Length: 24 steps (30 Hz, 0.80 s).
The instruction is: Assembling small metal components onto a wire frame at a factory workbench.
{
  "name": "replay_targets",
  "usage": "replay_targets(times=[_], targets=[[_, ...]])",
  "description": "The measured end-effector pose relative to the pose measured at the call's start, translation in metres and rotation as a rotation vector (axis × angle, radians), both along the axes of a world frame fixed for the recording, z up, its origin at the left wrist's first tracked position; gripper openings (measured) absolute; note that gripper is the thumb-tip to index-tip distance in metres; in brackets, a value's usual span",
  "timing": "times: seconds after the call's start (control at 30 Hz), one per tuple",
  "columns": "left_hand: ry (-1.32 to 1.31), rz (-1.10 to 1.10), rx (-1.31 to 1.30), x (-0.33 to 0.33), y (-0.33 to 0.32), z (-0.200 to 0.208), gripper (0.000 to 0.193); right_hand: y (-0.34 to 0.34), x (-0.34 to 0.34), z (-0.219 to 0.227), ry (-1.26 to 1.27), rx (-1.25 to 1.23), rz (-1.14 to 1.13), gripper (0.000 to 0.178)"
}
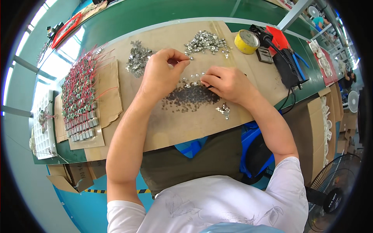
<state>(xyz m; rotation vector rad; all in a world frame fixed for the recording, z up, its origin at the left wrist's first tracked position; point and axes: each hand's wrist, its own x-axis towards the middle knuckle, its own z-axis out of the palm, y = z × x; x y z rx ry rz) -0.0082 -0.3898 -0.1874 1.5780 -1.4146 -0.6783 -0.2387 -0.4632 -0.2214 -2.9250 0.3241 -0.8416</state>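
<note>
Head view: over the brown-covered surface (171, 128), my left hand (159, 72) bends thumb and forefinger together beside a small silver piece (191, 58), just below the heap of silver pieces (208, 42); I cannot tell whether they pinch it. My right hand (230, 83) has its fingers drawn close at the tips, by a few loose silver pieces (196, 75) and above the dark pile (190, 95); what they grip, if anything, is hidden. I judge the step in hand to be picking out and placing these bits one at a time, and the next move calls for a light, exact fingertip hold. The piece by my left fingers looks compact and rounded, with no long axis I can make out, and it is too small to say which way it points.
</note>
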Motion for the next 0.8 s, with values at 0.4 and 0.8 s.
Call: replay_targets(times=[0.4, 0.8], targets=[[-0.077, -0.257, -0.099, -0.027, 0.013, -0.016, 0.015, 0.019, -0.039, 0.011, -0.181, 0.471, -0.116, 0.021], [-0.259, -0.368, -0.062, -0.041, 0.018, -0.029, 0.01, 0.015, -0.048, 0.003, -0.153, 0.619, -0.025, 0.032]])
